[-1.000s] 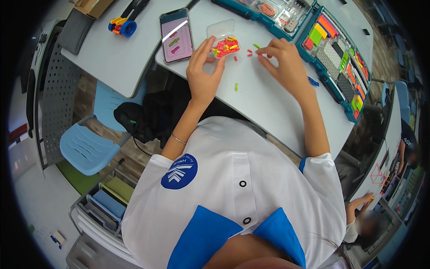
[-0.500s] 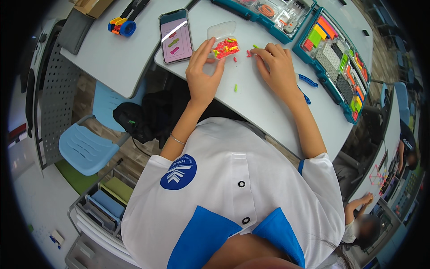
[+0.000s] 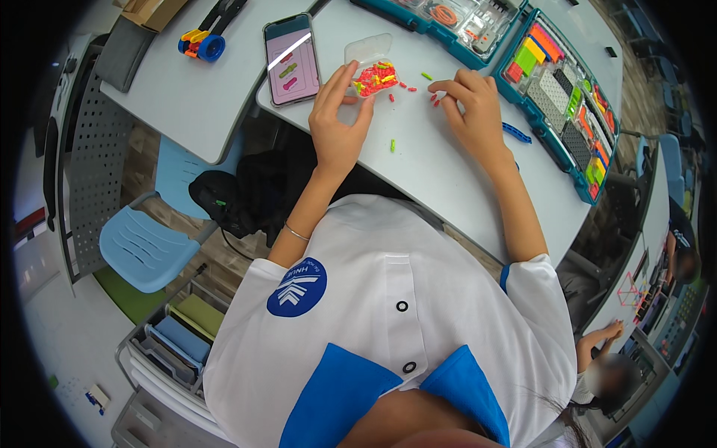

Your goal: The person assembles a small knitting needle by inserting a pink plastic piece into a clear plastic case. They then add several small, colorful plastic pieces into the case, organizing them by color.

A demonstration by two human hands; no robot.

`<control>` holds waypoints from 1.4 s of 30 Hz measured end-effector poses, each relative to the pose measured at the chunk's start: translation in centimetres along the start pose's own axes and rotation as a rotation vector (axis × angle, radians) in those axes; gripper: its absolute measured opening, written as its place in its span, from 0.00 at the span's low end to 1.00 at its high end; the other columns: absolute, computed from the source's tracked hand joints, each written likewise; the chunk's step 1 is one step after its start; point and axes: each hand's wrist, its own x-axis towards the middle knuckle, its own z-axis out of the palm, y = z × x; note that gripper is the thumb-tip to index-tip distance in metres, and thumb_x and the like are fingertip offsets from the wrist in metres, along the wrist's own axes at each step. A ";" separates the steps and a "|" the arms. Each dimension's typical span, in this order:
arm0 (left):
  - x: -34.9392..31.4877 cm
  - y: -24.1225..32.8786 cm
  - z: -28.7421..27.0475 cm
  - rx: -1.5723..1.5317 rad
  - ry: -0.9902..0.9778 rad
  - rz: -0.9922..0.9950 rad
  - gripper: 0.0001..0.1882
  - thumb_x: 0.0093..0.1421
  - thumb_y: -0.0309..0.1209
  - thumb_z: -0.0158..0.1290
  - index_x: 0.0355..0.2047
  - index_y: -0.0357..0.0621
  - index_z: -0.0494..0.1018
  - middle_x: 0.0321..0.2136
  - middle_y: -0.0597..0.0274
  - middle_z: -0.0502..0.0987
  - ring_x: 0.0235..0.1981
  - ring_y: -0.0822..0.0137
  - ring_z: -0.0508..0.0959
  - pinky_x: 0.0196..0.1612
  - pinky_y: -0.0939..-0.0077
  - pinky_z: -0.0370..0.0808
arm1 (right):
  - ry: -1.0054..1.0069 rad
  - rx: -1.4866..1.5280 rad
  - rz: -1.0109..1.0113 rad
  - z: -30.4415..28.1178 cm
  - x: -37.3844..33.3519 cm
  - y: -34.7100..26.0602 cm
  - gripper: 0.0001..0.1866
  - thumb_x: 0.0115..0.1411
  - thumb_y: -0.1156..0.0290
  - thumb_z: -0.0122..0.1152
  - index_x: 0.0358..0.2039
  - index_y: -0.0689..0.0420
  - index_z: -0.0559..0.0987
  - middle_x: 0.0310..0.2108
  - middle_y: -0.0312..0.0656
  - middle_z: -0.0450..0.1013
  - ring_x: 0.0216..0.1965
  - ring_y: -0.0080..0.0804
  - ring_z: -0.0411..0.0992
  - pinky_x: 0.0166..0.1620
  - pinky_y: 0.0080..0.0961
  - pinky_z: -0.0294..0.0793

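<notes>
A small clear plastic box (image 3: pixel 367 88) with its lid (image 3: pixel 368 48) up stands on the table, filled with red and yellow-green connector pegs (image 3: pixel 377 75). The fingers and thumb of my left hand (image 3: pixel 337 119) hold it from its near left side. To the right of the box, my right hand (image 3: pixel 472 112) hovers low over the tabletop, fingers bent and apart. Red pegs (image 3: pixel 436 100) lie right by its fingertips; whether they touch is unclear. Other loose red pegs (image 3: pixel 403 85) lie between box and hand. One green peg (image 3: pixel 426 76) is farther back, another green peg (image 3: pixel 393 146) nearer me.
A phone (image 3: pixel 292 60) showing a parts picture lies left of the box. An open teal case (image 3: pixel 556 104) of sorted building parts fills the back right. A blue strip-like part (image 3: pixel 516 133) lies beside my right hand. A wheeled assembly (image 3: pixel 212 46) sits on the left table.
My right hand has shifted right, away from the box, and its fingers have drawn in. Red pegs now show spread between it and the box. My left hand stays on the box.
</notes>
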 end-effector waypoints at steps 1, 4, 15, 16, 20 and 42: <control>0.0 0.0 0.0 -0.001 0.001 -0.001 0.30 0.55 0.19 0.63 0.60 0.41 0.75 0.57 0.46 0.77 0.52 0.56 0.80 0.45 0.71 0.81 | 0.021 0.000 0.004 -0.2 0.0 0.3 0.09 0.57 0.76 0.60 0.36 0.51 0.85 0.27 0.36 0.65 0.34 0.32 0.66 0.43 0.31 0.60; 0.0 0.0 0.1 -0.005 -0.005 -0.004 0.30 0.55 0.19 0.63 0.60 0.41 0.75 0.57 0.46 0.77 0.51 0.56 0.81 0.44 0.71 0.81 | 0.011 -0.006 0.039 0.0 -0.2 1.2 0.09 0.58 0.76 0.59 0.35 0.52 0.85 0.26 0.35 0.65 0.32 0.31 0.66 0.42 0.30 0.59; 0.1 -0.1 0.2 0.041 -0.006 0.029 0.30 0.56 0.18 0.64 0.61 0.43 0.75 0.58 0.50 0.77 0.45 0.67 0.82 0.44 0.76 0.81 | 0.007 0.011 0.083 -0.3 -1.1 0.9 0.04 0.56 0.74 0.62 0.27 0.51 0.84 0.22 0.34 0.67 0.30 0.31 0.67 0.41 0.32 0.59; 0.0 -0.1 0.1 0.044 -0.011 0.021 0.30 0.56 0.18 0.64 0.60 0.42 0.75 0.58 0.50 0.77 0.44 0.67 0.82 0.44 0.76 0.81 | 0.012 0.014 0.082 -0.3 -1.0 0.8 0.04 0.56 0.74 0.62 0.27 0.51 0.84 0.22 0.34 0.67 0.30 0.31 0.67 0.41 0.32 0.59; -0.1 -0.2 0.1 0.065 -0.004 0.033 0.30 0.56 0.18 0.64 0.61 0.42 0.75 0.58 0.50 0.77 0.44 0.67 0.82 0.44 0.76 0.81 | 0.032 0.007 0.055 -0.5 -1.0 0.8 0.04 0.54 0.74 0.62 0.27 0.52 0.84 0.22 0.34 0.67 0.29 0.30 0.67 0.40 0.32 0.59; 0.0 -0.2 0.2 0.027 0.001 0.054 0.30 0.56 0.18 0.64 0.61 0.42 0.75 0.58 0.51 0.77 0.43 0.67 0.82 0.45 0.75 0.81 | -0.052 0.147 0.103 2.4 0.3 -2.3 0.10 0.59 0.74 0.62 0.43 0.58 0.80 0.36 0.41 0.76 0.39 0.36 0.74 0.51 0.36 0.61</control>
